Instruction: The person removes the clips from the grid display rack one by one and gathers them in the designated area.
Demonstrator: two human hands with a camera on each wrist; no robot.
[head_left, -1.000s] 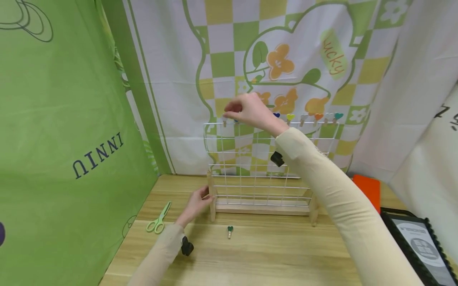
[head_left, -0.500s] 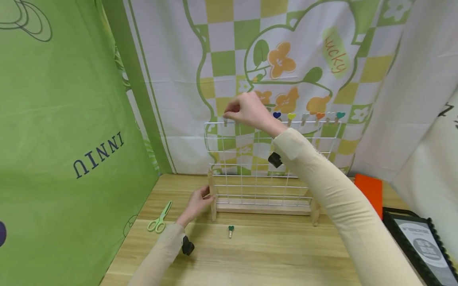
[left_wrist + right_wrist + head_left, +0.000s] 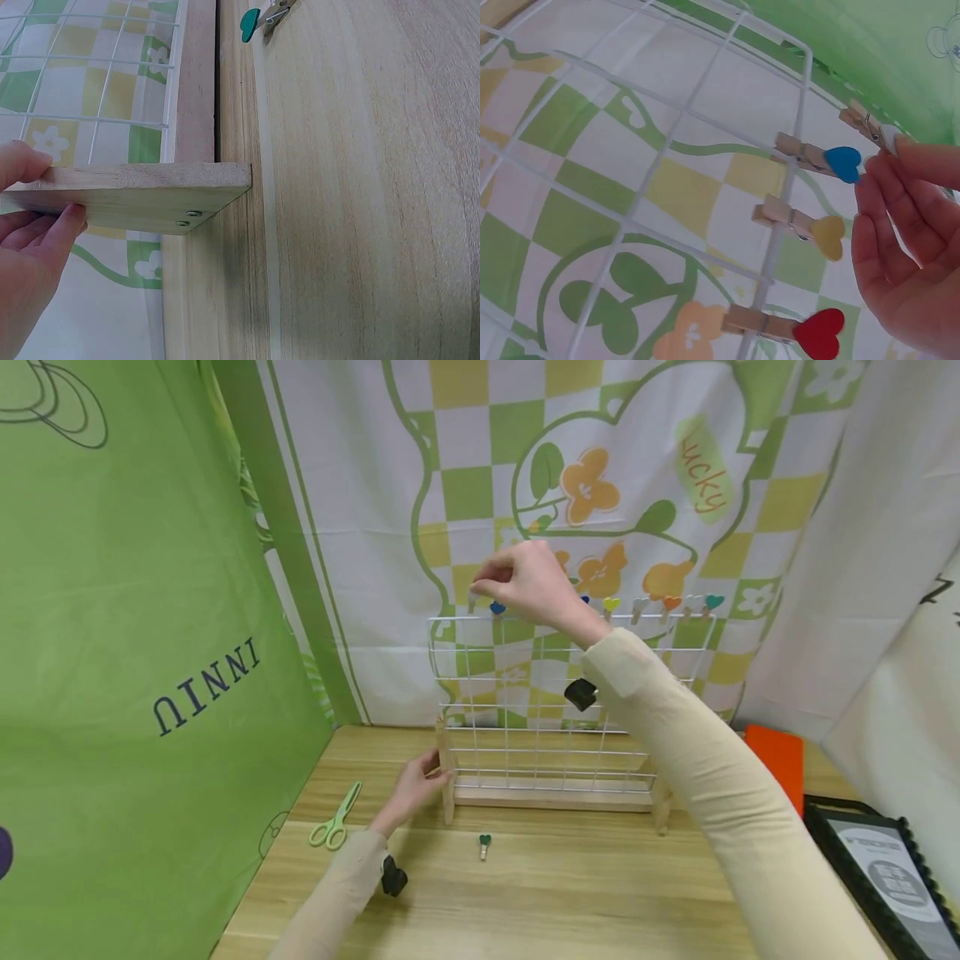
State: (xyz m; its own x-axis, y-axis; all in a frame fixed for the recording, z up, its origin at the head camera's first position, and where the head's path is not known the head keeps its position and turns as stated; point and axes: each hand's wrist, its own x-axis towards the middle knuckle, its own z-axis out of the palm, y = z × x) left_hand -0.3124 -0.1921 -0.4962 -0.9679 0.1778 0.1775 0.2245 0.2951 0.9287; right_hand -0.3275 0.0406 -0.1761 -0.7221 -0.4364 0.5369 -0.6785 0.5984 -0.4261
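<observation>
My right hand (image 3: 528, 581) pinches a small wooden clothespin (image 3: 866, 124) by its white heart end. In the right wrist view the clothespin stands apart from the wire, just beyond the top left corner of the white wire grid (image 3: 540, 679). Clipped along the top wire beside it are a blue heart clothespin (image 3: 842, 163), a yellow one (image 3: 828, 237) and a red one (image 3: 819, 333). Low at the left, my left hand (image 3: 412, 789) grips the grid's wooden side post (image 3: 142, 196) between thumb and fingers. A dark green heart clothespin (image 3: 484, 847) lies on the table in front.
Several more heart clothespins, among them a teal one (image 3: 713, 602), line the top wire towards the right. Green scissors (image 3: 335, 818) lie left of my left hand. An orange object (image 3: 776, 766) and a black-edged board (image 3: 885, 860) are at the right. A patterned curtain (image 3: 360, 568) hangs behind.
My right hand has risen a little, and the white heart clothespin has come up off the top wire. A blue heart clothespin shows beside it. My left hand keeps its place.
</observation>
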